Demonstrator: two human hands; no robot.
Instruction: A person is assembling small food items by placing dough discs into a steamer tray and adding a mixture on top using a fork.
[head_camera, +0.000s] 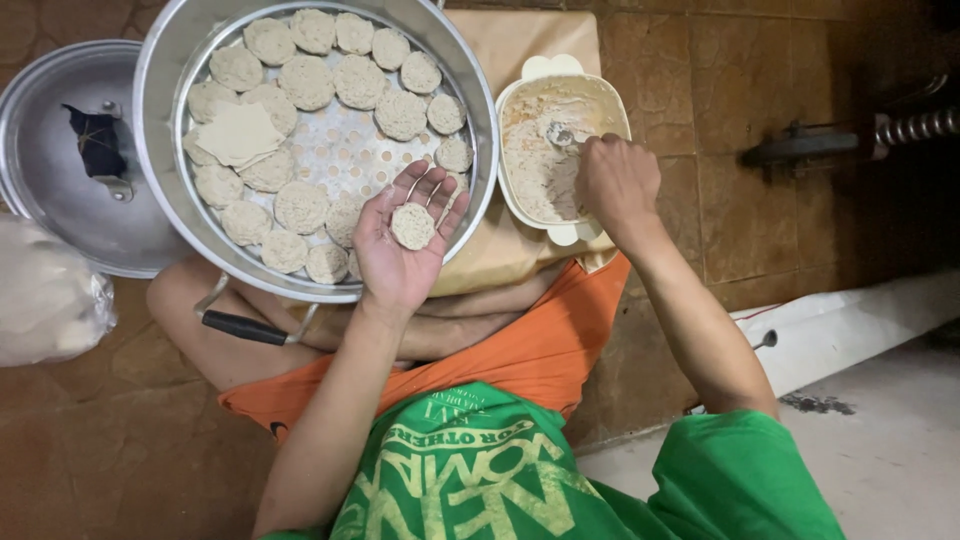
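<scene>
My left hand (400, 240) lies palm up over the near rim of a large metal steamer pot (160, 90), cradling a round filled dumpling (412, 225). Several similar dumplings (305, 80) line the perforated steamer tray, with a stack of flat square wrappers (238, 133) at its left side. My right hand (615, 180) grips a metal spoon (560, 133) whose bowl rests in the pale minced filling inside a cream oval dish (530, 78) to the right of the pot.
A metal lid (60, 190) with a dark cloth on its knob lies left of the pot. A plastic bag (45, 300) sits at the far left. Brown paper (530, 40) underlies the dish. Tiled floor surrounds everything; a black pot handle (245, 327) pokes toward my legs.
</scene>
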